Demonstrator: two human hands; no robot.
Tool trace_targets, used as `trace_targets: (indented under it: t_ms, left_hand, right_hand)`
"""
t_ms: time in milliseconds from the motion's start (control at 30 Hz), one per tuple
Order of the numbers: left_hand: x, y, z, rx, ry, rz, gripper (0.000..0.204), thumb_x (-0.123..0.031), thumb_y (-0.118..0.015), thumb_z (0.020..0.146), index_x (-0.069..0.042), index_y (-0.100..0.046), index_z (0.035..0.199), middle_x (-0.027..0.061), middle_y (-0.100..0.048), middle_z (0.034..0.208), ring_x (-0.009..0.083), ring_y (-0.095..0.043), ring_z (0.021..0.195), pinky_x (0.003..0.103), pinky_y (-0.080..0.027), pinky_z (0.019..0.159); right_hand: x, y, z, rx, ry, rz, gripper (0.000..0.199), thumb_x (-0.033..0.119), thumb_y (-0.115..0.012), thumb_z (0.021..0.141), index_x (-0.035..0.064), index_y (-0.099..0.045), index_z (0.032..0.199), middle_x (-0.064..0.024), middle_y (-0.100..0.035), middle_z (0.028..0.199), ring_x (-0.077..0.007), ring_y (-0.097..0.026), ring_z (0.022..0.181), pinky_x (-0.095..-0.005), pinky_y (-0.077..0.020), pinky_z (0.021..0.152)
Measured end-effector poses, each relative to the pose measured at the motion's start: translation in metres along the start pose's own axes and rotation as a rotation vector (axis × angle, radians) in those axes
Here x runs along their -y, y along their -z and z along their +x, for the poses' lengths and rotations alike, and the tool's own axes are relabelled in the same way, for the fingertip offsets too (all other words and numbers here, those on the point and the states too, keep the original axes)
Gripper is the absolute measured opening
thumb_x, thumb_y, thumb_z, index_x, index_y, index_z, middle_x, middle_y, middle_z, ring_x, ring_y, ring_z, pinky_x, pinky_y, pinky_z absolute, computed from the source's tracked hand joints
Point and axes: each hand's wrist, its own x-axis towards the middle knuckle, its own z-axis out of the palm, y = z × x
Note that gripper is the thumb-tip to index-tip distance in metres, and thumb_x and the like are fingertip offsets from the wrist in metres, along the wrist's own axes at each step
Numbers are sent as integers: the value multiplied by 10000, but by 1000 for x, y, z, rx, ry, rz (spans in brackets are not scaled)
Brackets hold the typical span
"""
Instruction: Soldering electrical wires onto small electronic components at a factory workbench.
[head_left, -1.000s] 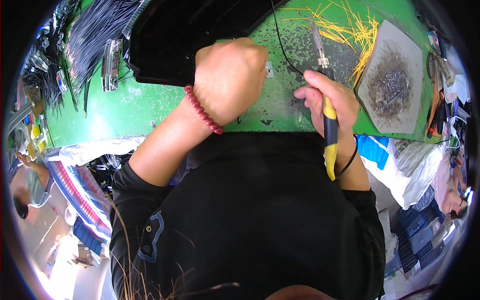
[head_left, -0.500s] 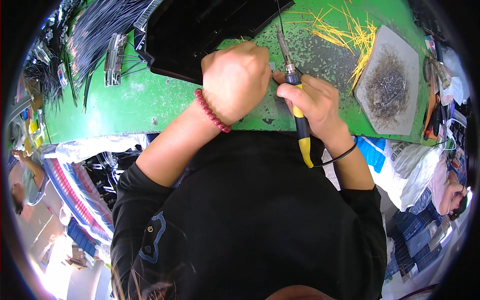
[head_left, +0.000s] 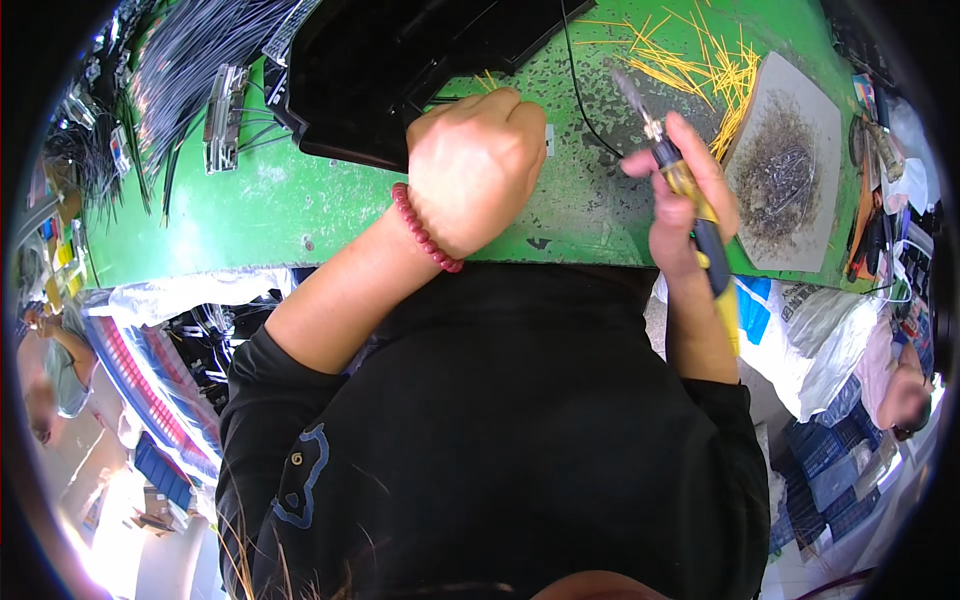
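Note:
My right hand is wrapped round a soldering iron with a yellow and black handle, its metal end angled up and to the left. A thin black wire curves down from the far edge to that hand's fingertips; whether they pinch it I cannot tell. My left hand, with a red bead bracelet at the wrist, is closed, back upward, at the near corner of a large black plastic housing. What its fingers hold is hidden beneath it.
Loose thin yellow strands lie at the far right, beside a grey slab with dark residue. Bundled black wires and a metal clip-like part are at the left of the green table. Other people sit at both sides.
My right hand has swung the soldering iron rightward, away from my left hand and toward the slab. The black wire now shows as a long curve. My left hand has barely moved.

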Motion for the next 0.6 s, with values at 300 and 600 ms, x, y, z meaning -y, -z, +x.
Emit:
trace_targets:
  t_ms: [300, 600]
  left_hand:
    - [1, 1, 3, 2, -1, -16, 133, -52, -685, 712, -77, -571, 649, 56, -553, 645, 249, -584, 558, 334, -480, 497]
    - [-1, 1, -2, 5, 16, -20, 147, -52, -686, 715, -68, -561, 639, 64, -548, 636, 259, -581, 547, 341, -476, 488]
  right_hand:
    - [4, -11, -17, -150, -239, 287, 202, 122, -679, 837, 10, -534, 922, 28, -508, 696, -26, -424, 607, -209, -317, 537]
    - [5, -9, -20, -1, -267, 158, 179, 81, -613, 829, -17, -537, 957, -54, -566, 768, -82, -520, 607, -207, -414, 557]
